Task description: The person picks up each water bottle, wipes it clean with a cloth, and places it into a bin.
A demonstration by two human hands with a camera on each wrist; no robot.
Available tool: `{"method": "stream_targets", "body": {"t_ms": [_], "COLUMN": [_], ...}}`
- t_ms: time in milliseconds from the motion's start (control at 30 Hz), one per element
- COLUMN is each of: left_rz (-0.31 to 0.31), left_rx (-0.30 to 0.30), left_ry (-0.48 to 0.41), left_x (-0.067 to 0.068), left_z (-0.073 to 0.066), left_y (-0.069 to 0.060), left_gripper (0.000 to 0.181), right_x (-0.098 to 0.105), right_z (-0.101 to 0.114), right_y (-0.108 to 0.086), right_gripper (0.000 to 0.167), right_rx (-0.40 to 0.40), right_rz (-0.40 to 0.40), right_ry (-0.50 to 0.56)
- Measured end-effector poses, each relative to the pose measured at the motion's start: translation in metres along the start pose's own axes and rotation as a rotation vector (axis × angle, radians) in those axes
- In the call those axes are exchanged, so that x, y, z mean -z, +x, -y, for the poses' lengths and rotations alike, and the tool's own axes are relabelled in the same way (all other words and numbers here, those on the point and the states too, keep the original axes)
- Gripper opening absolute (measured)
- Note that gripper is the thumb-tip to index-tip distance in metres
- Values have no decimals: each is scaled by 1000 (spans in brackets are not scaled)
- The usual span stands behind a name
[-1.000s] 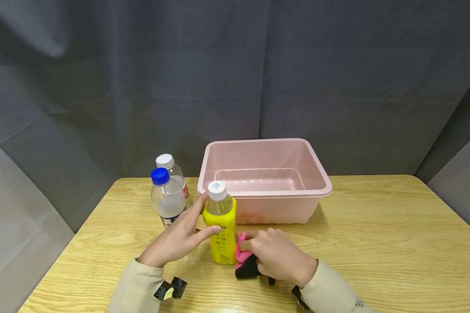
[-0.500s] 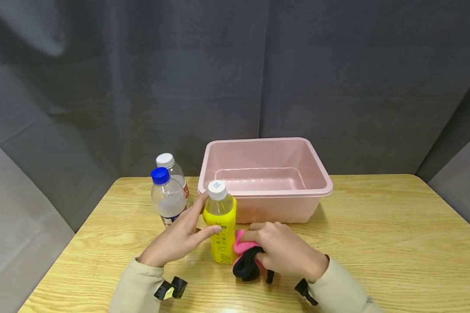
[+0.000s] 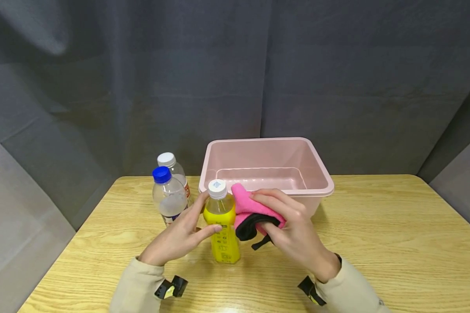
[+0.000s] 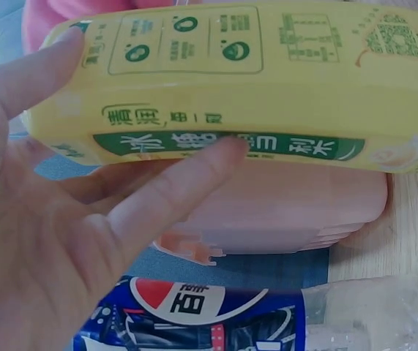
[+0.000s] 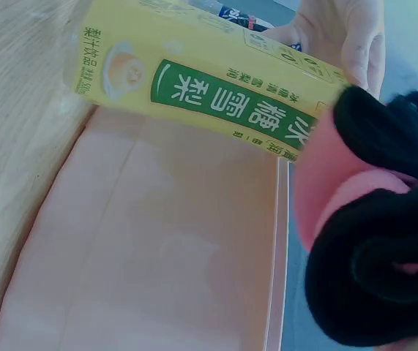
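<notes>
A yellow-labelled drink bottle (image 3: 225,243) with a white cap stands upright on the table in the head view. My left hand (image 3: 178,243) holds it from the left, thumb on the near face; in the left wrist view a finger lies across the green strip of the bottle's label (image 4: 326,44). My right hand (image 3: 297,230) grips a folded pink cloth with black edging (image 3: 248,202) at the bottle's right shoulder. The right wrist view has the rolled black and pink cloth (image 5: 355,248) near the bottle's lower right end (image 5: 209,80). Some right fingers are hidden by the cloth.
Behind the bottle sits a pink plastic basin (image 3: 321,191). To the left stand a blue-capped bottle (image 3: 168,200) and a white-capped bottle (image 3: 176,171) behind it. A dark curtain (image 3: 196,87) hangs past the wooden table's (image 3: 391,234) back edge.
My right hand has lifted the pink and black cloth from the table beside the bottle's base up to its shoulder. The left hand and the bottle stay nearly in place.
</notes>
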State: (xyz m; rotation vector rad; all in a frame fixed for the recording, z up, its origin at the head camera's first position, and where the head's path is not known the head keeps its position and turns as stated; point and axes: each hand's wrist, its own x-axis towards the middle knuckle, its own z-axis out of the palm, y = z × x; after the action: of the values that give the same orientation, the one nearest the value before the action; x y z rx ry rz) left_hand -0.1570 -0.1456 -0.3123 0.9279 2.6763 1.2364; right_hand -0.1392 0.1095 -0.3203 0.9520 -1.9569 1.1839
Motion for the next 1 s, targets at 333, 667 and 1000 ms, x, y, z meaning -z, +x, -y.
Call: {"method": "stream_targets", "body": {"t_ms": [333,667,1000], "left_rz": [3,-6,-7], "left_rx": [-5,-25,-18], "left_ry": [-9,1,1], "left_x": [0,1,1], "left_z": [1,1,1], "left_y": [0,1,-1], "left_gripper": [76,76,76], "right_x": [1,3,-11], "right_z": [2,3,-9], "right_y": [1,-1,-15], "right_gripper": [51,48,43], "right_rx": [44,109,-41], "right_rz": [-9,193,440], "right_ry": [19,-229,-267]}}
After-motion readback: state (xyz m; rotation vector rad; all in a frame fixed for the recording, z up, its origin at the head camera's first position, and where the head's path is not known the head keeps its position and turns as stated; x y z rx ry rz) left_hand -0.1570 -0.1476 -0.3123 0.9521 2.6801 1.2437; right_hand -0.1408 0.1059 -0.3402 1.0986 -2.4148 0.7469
